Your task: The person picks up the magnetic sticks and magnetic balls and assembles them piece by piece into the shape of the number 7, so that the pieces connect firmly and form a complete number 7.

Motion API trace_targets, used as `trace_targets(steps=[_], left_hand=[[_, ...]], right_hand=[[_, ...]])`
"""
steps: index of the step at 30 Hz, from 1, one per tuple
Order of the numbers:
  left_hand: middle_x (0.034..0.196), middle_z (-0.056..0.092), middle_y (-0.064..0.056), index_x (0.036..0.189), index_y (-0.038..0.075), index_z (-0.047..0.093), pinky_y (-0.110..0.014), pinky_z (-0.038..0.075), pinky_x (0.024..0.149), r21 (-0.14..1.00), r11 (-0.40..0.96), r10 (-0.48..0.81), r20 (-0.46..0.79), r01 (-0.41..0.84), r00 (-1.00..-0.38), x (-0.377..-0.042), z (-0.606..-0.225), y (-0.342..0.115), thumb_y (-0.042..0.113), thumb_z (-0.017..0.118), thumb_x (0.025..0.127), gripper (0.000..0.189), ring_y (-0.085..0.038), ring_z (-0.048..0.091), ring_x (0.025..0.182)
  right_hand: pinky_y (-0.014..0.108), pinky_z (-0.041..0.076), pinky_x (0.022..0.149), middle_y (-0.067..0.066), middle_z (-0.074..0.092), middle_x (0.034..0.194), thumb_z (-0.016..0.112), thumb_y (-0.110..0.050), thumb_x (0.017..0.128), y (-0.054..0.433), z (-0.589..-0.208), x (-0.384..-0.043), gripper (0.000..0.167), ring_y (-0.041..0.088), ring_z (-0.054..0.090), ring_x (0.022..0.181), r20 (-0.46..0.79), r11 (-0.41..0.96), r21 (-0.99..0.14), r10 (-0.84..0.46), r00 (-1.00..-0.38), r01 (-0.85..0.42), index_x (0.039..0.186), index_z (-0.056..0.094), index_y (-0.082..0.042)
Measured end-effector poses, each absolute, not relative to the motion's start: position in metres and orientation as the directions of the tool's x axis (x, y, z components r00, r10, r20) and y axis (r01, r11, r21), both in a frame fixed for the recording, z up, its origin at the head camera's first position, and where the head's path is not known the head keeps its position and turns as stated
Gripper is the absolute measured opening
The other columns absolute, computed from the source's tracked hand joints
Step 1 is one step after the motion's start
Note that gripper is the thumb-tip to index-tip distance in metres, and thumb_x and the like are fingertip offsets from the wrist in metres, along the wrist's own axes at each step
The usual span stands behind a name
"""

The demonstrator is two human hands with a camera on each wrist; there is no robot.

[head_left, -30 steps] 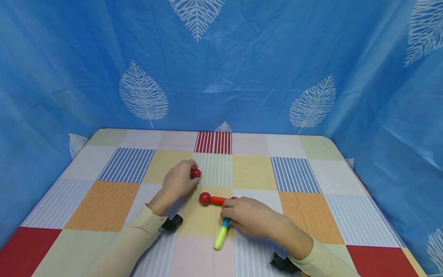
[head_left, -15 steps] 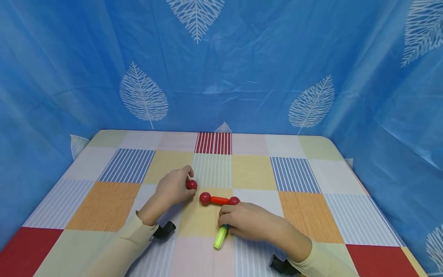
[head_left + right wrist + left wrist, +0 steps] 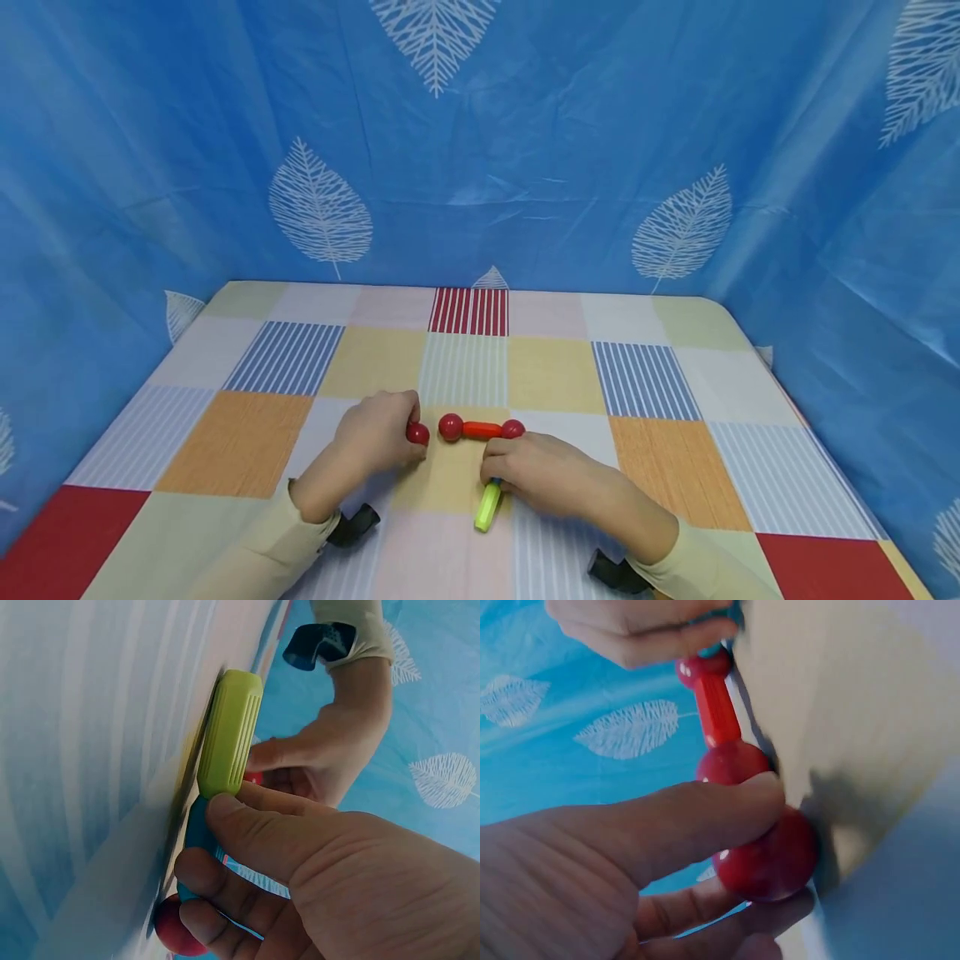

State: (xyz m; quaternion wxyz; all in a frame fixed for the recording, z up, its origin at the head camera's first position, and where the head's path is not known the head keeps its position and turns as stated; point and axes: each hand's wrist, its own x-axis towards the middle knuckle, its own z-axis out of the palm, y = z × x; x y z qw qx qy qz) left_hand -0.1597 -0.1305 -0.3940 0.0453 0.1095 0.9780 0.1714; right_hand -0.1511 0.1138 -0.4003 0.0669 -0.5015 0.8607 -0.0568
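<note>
My left hand (image 3: 377, 433) pinches a loose red ball (image 3: 417, 433) between thumb and fingers, low over the cloth. Just right of it, a slim red rod (image 3: 482, 430) lies with a red ball (image 3: 451, 427) at its left end and another red ball (image 3: 513, 428) at its right end. My right hand (image 3: 551, 473) holds a blue rod (image 3: 196, 825) between thumb and fingers. A yellow-green ribbed rod (image 3: 487, 507) extends from the blue one toward the front. In the head view, the right fingers hide most of the blue rod.
A patchwork-patterned cloth (image 3: 555, 375) covers the table. Blue curtains (image 3: 525, 150) with white leaf prints stand behind and along both sides. Each wrist wears a black camera, such as the left one (image 3: 354, 526).
My left hand has drawn the loose red ball toward the front of the table, level with the red rod's left ball. The right hand stays nearly in place on the blue rod.
</note>
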Motion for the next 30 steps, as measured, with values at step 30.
trace_targets(steps=[30], left_hand=[[0.058, 0.049, 0.009, 0.071, 0.019, 0.053, -0.025, 0.035, 0.046, 0.415, 0.837, 0.47, -0.213, 0.356, -0.856, -0.115, -0.384, -0.099, 0.027, 0.089, 0.064, 0.037, -0.008, 0.043, 0.051]], right_hand=[[0.024, 0.049, 0.086, -0.012, 0.06, 0.099, 0.077, -0.022, 0.085, 0.114, -0.4, -0.151, 0.021, 0.003, 0.056, 0.087, -0.025, 0.472, -0.154, -0.88, -0.474, -0.868, 0.105, 0.071, -0.024]])
